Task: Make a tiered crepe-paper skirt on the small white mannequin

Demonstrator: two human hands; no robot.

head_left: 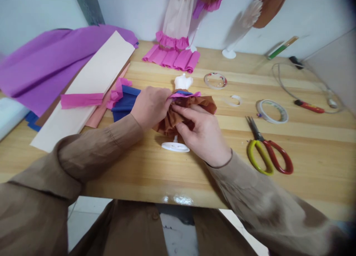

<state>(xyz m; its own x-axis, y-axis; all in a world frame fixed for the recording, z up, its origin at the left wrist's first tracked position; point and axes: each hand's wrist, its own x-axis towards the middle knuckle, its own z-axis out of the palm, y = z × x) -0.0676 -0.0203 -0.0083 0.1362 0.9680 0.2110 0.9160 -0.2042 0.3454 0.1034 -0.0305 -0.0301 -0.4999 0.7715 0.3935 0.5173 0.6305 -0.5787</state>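
Note:
A small white mannequin [183, 82] on a round white base [175, 147] stands at the middle of the wooden table [139, 174]. Pleated brown crepe paper [204, 103] wraps it as a skirt, with a pink strip [183, 95] at the waist. My left hand [150, 107] is closed around the skirt's left side. From the right, my right hand [201, 135] pinches the brown pleats with its fingers pressed together.
Purple [41, 67], cream [91, 82], pink [82, 99] and blue crepe sheets [126, 102] lie at the left. Scissors with yellow and red handles [268, 154], tape rolls [272, 111] [215, 80], a red tool with cable [308, 106] sit right. Dressed paper mannequins [175, 33] stand at the back.

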